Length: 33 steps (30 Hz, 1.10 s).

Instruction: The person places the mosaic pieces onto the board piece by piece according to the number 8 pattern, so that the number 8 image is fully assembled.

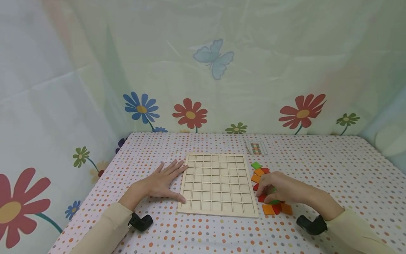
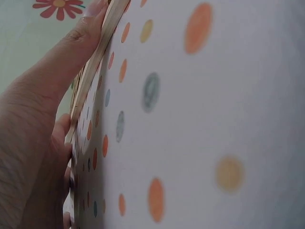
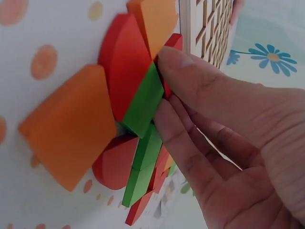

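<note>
My left hand [image 1: 163, 181] lies spread at the left edge of a wooden grid board [image 1: 219, 213], its thumb and fingertips touching the rim. The left wrist view shows the thumb along the board's side [image 2: 97, 57]. My right hand [image 1: 280, 187] bends over a loose pile of coloured pieces right of the board. In the right wrist view its thumb and fingertips meet the pile around a green piece [image 3: 145, 102], beside a red curved-edged piece [image 3: 125, 62]. Whether they pinch a piece cannot be told. An orange tile [image 3: 71, 126] lies nearby.
Behind the pile lies a small printed card [image 1: 257, 148] with a coloured pattern. More pieces, including a green tile [image 1: 256, 165] and an orange tile [image 1: 268, 210], lie along the board's right side. The table has a dotted cloth [image 1: 190, 234]; a flowered curtain [image 1: 253, 70] hangs behind.
</note>
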Tool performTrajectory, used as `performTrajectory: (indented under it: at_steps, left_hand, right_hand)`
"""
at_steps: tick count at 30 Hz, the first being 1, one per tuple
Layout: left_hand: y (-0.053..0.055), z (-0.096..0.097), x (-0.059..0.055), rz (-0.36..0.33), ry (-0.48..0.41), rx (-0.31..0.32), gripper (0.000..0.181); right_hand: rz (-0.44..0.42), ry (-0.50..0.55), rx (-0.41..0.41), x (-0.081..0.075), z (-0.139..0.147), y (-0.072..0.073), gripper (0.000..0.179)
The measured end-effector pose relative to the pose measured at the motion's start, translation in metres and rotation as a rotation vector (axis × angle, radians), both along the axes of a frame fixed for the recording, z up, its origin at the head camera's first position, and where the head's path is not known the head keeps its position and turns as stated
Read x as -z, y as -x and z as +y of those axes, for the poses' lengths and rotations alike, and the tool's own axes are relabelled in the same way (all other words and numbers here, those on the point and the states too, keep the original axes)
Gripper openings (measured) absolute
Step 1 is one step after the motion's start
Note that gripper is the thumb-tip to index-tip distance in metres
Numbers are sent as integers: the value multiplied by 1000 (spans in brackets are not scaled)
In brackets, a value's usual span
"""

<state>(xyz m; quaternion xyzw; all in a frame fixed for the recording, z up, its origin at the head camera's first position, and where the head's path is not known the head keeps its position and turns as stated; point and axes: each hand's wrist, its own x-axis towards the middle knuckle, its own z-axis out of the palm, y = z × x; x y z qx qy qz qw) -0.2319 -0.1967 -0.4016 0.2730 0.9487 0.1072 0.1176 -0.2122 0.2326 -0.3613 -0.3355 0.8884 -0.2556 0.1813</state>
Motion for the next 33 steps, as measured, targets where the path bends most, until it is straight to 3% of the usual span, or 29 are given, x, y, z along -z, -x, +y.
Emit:
performTrajectory:
  at_steps: [10,22,28,33]
  left_hand:
    - [0,1,2,-7,-2,-4,116]
    - [1,-1,2,-14,3,-14,117]
    - [2,-2,3,-25,-19,-2,118]
    - [1,-3,5,-3,-41,13,119]
  right_hand:
    - [31,-29,0,-3,-3,1,19]
    - [-8,118,19,2,6,-4,17]
    - [71,117,15,-4,4,-3,16]
    - [156,145,-12,-11,-6,6,18]
